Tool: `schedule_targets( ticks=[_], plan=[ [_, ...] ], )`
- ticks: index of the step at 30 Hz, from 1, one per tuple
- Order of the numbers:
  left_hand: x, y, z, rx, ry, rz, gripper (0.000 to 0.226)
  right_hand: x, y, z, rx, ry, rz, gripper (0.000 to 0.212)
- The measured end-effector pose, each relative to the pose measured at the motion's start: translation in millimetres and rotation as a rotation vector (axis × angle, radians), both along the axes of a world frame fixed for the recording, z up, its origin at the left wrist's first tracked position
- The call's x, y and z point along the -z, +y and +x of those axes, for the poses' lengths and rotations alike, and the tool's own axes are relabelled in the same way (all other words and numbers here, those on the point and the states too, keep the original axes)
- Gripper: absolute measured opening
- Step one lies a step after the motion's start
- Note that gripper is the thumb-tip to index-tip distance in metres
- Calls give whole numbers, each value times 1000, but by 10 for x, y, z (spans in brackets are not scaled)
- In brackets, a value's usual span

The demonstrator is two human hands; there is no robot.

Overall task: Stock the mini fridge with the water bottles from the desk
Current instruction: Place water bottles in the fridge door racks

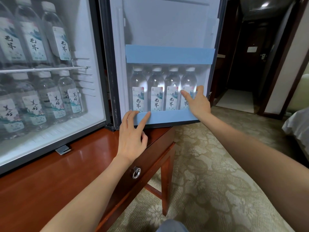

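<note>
The mini fridge (97, 64) stands open on the tabletop's rear left, door (167, 22) swung right. Four clear, white-capped water bottles (156, 91) stand upright in the door's bottom rack. More bottles fill the wire shelf (43, 69) and fridge floor.

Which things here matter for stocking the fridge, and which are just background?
Job: mini fridge, open door, four door-shelf bottles, inner-shelf bottles, desk, left hand resting on blue rail, right hand touching rightmost door bottle.
Background: drawer ring pull, carpet, bed, room door.
</note>
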State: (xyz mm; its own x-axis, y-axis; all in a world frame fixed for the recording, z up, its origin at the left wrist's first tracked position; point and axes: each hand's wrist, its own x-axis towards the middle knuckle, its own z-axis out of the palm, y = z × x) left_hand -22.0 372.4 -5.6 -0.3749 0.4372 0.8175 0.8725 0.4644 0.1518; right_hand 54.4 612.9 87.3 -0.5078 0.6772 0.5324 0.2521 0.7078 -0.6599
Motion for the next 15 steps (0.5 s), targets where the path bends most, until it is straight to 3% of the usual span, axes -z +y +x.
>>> schedule_targets(
  ticks=[15],
  plan=[
    [43, -64, 68, 51, -49, -24, 73, 39, -128, 50, 104, -115, 60, 68]
  ],
)
